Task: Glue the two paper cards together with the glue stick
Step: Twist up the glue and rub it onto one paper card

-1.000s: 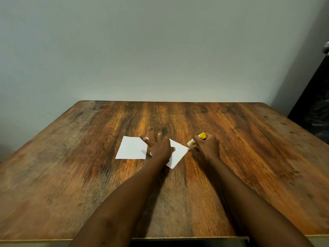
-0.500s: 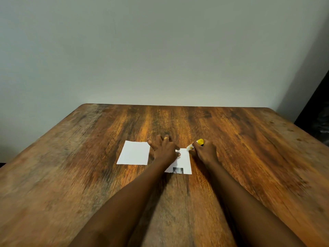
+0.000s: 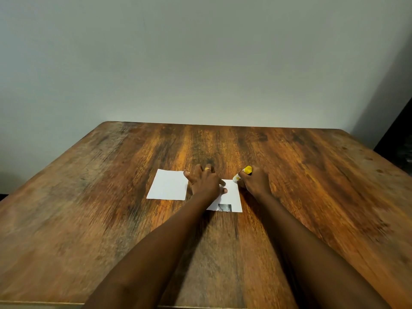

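Two bare forearms (image 3: 169, 248) reached out over the near edge of the wooden table (image 3: 89, 219) toward the printed card (image 3: 233, 197). This card lay flat on the wood, its near edge square to the person. A second earlier it had sat turned like a diamond, one corner pointing back at the person. Half a second earlier it was already squared up as here.

A small grey patch (image 3: 224, 207) sat on the card's near edge. It was too small and blurred to read as a picture or as writing.

The left hand (image 3: 206, 182) covered the card's left half. It lay flat with its fingers spread, pressing the paper down, and its thumb pointed across the card to the right. A gold ring (image 3: 207, 169) showed on one finger. That flat pose matched both earlier moments.

At the card's right edge the right hand (image 3: 256, 182) had its fingers curled round the glue stick (image 3: 243, 172). The stick was tilted, its yellow end up and away and its white end down at the card's far right corner. Whether the white end touched the paper could not be told. A second earlier that end had been beside the card's right-hand corner, off the paper. No label could be read on the stick.

Just left of the printed card, past the left hand, the blank card (image 3: 169, 185) lay flat on the wood. It did not overlap the printed card, and it lay where it had been before.

Beyond the printed card the table ran back to a plain pale wall (image 3: 200, 63).
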